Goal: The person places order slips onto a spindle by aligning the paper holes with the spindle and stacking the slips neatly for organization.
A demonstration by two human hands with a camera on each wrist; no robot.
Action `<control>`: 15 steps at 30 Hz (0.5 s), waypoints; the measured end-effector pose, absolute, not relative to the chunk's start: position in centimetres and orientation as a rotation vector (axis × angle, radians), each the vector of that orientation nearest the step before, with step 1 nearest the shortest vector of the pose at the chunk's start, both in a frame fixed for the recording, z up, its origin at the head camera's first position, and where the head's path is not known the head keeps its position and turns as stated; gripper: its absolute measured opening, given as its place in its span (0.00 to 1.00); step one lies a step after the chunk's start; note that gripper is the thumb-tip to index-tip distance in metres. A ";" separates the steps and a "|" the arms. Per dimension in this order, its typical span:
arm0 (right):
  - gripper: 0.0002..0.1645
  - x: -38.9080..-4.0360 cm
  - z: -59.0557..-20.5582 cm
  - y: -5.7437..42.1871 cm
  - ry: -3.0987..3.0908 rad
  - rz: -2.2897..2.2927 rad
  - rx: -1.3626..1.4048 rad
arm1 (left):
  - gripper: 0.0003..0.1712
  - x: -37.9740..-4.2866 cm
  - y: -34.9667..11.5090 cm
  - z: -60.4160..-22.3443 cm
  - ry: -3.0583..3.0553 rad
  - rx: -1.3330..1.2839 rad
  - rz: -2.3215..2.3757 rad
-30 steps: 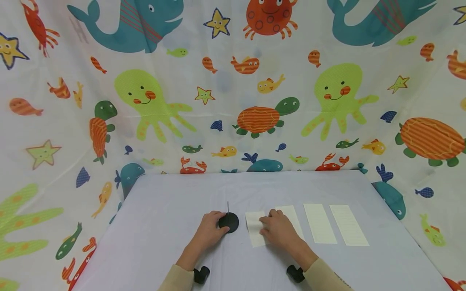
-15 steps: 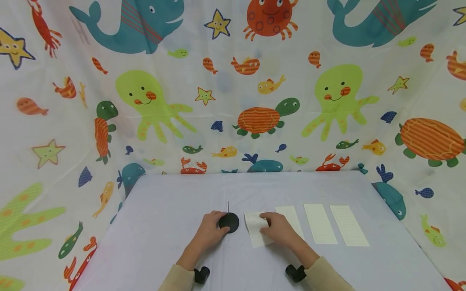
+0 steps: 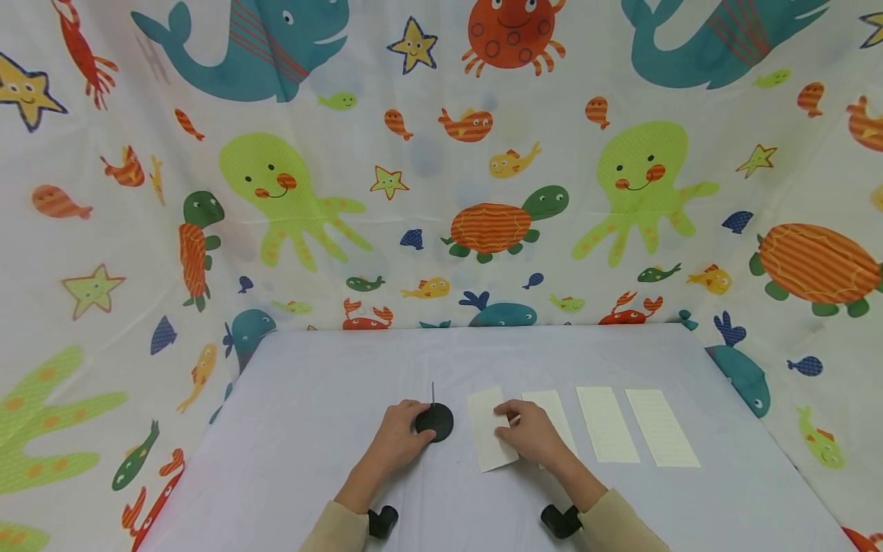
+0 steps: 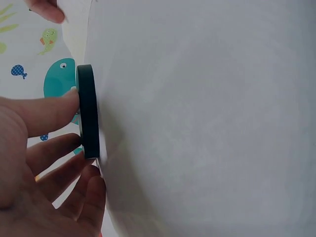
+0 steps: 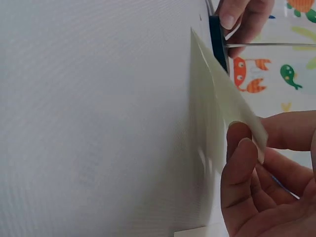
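Note:
In the head view my left hand (image 3: 400, 435) holds the round black base of a paper spike (image 3: 434, 423) by its rim, thumb on the near side and fingers on the far side. The thin metal pin (image 3: 433, 392) stands up from it. My right hand (image 3: 530, 434) pinches a cream paper slip (image 3: 488, 443) along its right edge. In the right wrist view this slip (image 5: 228, 98) is tilted off the cloth, one corner low, close to the base (image 5: 218, 42). The left wrist view shows the base (image 4: 88, 111) edge-on beside my thumb.
To the right lie more cream slips: one partly hidden behind my right hand (image 3: 546, 400), then a slip (image 3: 608, 425) and another slip (image 3: 662, 428). A white cloth (image 3: 310, 429) covers the table. A curtain (image 3: 414, 268) printed with sea animals hangs behind it.
The slip nearest the spike lay on the table under my right fingers; its upper part curled up, and now it is raised in a pinch. My left hand has stayed on the base.

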State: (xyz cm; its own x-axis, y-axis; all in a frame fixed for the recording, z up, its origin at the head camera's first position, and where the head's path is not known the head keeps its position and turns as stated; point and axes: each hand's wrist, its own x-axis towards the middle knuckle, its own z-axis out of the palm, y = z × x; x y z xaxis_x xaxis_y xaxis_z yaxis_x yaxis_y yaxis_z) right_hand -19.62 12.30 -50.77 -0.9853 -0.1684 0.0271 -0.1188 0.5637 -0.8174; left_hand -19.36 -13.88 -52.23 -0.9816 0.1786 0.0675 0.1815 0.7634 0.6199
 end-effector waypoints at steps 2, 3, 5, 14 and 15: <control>0.15 -19.6 -50.7 12.3 2.740 -1.428 -0.240 | 0.27 -19.3 -13.9 -52.2 -2.950 -0.300 -1.027; 0.14 -19.6 -50.7 12.3 2.742 -1.427 -0.228 | 0.27 -19.3 -13.9 -52.2 -2.950 -0.301 -1.023; 0.13 -19.6 -50.7 12.3 2.745 -1.435 -0.205 | 0.27 -19.3 -13.9 -52.2 -2.948 -0.307 -1.016; 0.12 -19.4 -50.3 12.1 2.761 -1.481 -0.164 | 0.27 -19.6 -14.3 -52.2 -2.953 -0.298 -1.085; 0.12 -19.4 -50.3 12.1 2.761 -1.490 -0.160 | 0.27 -19.6 -14.4 -52.3 -2.952 -0.295 -1.099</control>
State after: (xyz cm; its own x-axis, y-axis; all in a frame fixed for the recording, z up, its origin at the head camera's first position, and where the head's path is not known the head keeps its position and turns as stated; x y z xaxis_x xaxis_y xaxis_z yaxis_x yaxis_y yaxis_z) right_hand -19.44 12.09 -50.26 -0.9948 -0.0897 0.0486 -0.0899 0.5450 -0.8336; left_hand -19.61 -14.41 -52.25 -0.9824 0.1818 0.0438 0.1662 0.7414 0.6502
